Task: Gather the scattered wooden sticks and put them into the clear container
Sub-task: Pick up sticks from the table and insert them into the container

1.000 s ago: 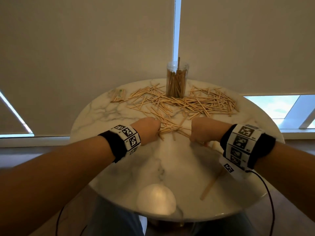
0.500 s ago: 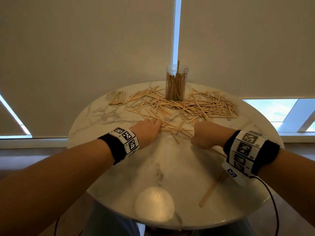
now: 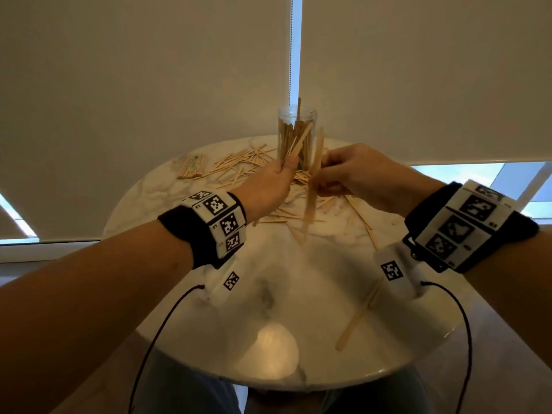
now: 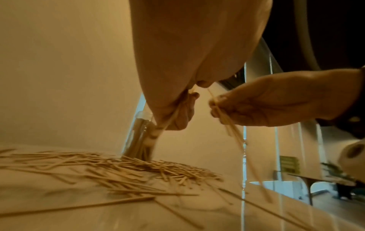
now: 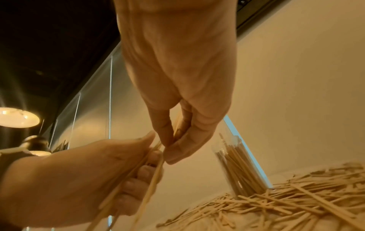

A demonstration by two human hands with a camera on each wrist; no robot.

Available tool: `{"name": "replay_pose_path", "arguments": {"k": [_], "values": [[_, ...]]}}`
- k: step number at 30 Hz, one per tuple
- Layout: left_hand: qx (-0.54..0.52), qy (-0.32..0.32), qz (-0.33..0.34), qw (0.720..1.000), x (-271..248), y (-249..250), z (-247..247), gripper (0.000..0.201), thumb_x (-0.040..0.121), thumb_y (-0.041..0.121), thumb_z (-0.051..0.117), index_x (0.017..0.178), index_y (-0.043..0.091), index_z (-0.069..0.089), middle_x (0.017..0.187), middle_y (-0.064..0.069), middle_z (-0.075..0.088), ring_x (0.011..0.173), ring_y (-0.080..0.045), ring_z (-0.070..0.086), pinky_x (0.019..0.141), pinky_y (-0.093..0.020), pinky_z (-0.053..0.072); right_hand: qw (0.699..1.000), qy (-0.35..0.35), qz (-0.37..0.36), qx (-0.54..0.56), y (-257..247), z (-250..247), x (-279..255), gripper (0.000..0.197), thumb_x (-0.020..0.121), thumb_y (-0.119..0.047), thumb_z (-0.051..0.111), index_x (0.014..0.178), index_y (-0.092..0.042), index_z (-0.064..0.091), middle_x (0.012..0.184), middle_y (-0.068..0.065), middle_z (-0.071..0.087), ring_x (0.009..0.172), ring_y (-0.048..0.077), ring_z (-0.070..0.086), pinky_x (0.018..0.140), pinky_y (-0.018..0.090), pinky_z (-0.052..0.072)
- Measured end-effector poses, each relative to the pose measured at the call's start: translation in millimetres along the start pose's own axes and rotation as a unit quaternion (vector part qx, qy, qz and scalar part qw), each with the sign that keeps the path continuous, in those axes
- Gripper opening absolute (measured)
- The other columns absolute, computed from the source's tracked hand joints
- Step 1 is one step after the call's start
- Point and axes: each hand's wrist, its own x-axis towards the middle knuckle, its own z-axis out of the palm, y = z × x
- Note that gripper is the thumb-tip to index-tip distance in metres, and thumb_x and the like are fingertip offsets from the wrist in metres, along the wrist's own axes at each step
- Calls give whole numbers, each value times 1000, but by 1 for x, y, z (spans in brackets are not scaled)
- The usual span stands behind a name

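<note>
A clear container [image 3: 295, 127] partly filled with wooden sticks stands upright at the far middle of the round marble table [image 3: 185, 318]. Many loose sticks [image 3: 239, 162] lie scattered around its base. My left hand [image 3: 286, 168] is raised in front of the container and grips a few sticks [image 3: 300, 140] that point up towards it. My right hand [image 3: 325, 171], just to its right, pinches a longer bunch of sticks [image 3: 313, 192] that hangs nearly upright above the table. The right wrist view shows the two hands [image 5: 173, 140] almost touching, with the container [image 5: 237, 168] beyond them.
One long stick [image 3: 355, 324] lies alone near the front right of the table. A small bundle [image 3: 191, 168] sits at the far left. Closed blinds hang right behind the table. The wrist cables [image 3: 167, 318] dangle below both arms.
Both hands were down on the table among the sticks; they have lifted off it with sticks in them and moved up and forward to just in front of the container.
</note>
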Motion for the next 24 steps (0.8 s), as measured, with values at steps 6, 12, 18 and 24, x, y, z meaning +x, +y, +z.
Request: {"name": "replay_pose_path", "arguments": {"k": [6, 12, 18, 24], "values": [[-49, -27, 52, 997, 0, 11, 27, 67, 100, 64, 26, 104, 7, 62, 74, -1, 65, 60, -13, 57, 59, -31, 46, 998, 27, -22, 58, 4, 0, -25, 15, 88, 3, 64, 102, 9, 69, 90, 17, 72, 78, 21, 72, 71, 24, 59], [-123, -138, 24, 983, -15, 22, 58, 63, 97, 66, 34, 107, 8, 57, 61, 3, 45, 51, -11, 39, 47, -25, 36, 999, 23, 26, -29, 23, -32, -49, 18, 88, -10, 70, 103, 0, 74, 86, 7, 68, 64, 7, 58, 62, 22, 53], [126, -159, 59, 977, -38, 17, 72, 41, 83, 59, 69, 80, 18, 64, 69, 5, 59, 62, -10, 54, 54, -26, 37, 947, -77, 80, -302, 53, -83, -74, 15, 89, -17, 72, 103, -22, 74, 99, -2, 72, 86, 15, 67, 69, 21, 58], [230, -241, 55, 941, -75, 18, 96, 36, 75, 53, 80, 91, 23, 69, 88, 5, 70, 81, -12, 63, 68, -27, 49, 875, -158, 52, -454, 95, -76, -77, 23, 79, -27, 79, 100, -35, 73, 94, -12, 68, 83, 5, 60, 78, 26, 47]]}}
